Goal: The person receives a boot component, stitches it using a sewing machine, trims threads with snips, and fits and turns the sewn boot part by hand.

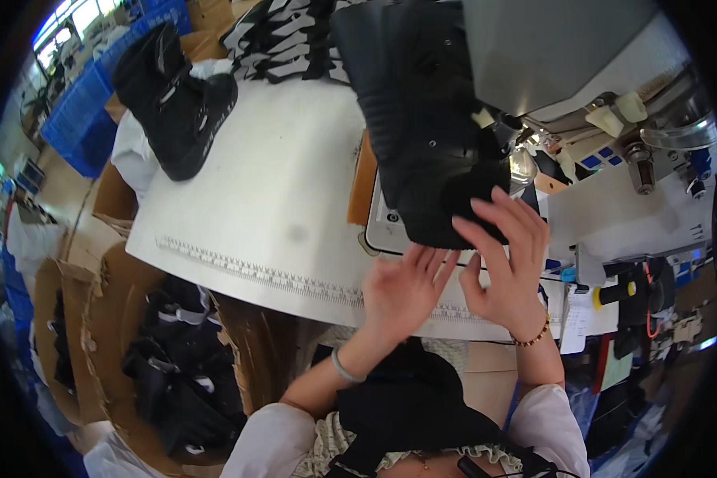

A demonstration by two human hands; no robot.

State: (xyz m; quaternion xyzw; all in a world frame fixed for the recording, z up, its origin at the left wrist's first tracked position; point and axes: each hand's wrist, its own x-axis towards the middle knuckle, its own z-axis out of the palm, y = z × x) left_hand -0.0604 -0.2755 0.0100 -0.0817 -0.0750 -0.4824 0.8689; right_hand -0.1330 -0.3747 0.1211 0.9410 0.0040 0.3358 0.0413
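Observation:
A large black boot upper [410, 127] lies over the sewing machine bed [386, 227], under the grey machine head [550, 52]. My left hand [402, 295] is at its near edge, fingers stretched forward and fingertips touching or just under the rim. On the right, my right hand [506, 259] has its fingers spread, with the fingertips on the rounded black end of the upper and the thumb apart. Neither hand wraps round it. The needle area is partly hidden behind the upper. Farther left, a black boot [179, 103] stands on the white table [255, 175].
Black and grey cut pieces [287, 40] lie stacked at the table's far side. A printed ruler [263, 275] runs along its near edge. Below left, a cardboard box [111, 319] holds black boot parts. Blue crates [80, 131] stand beyond. Thread posts [639, 163] are at right.

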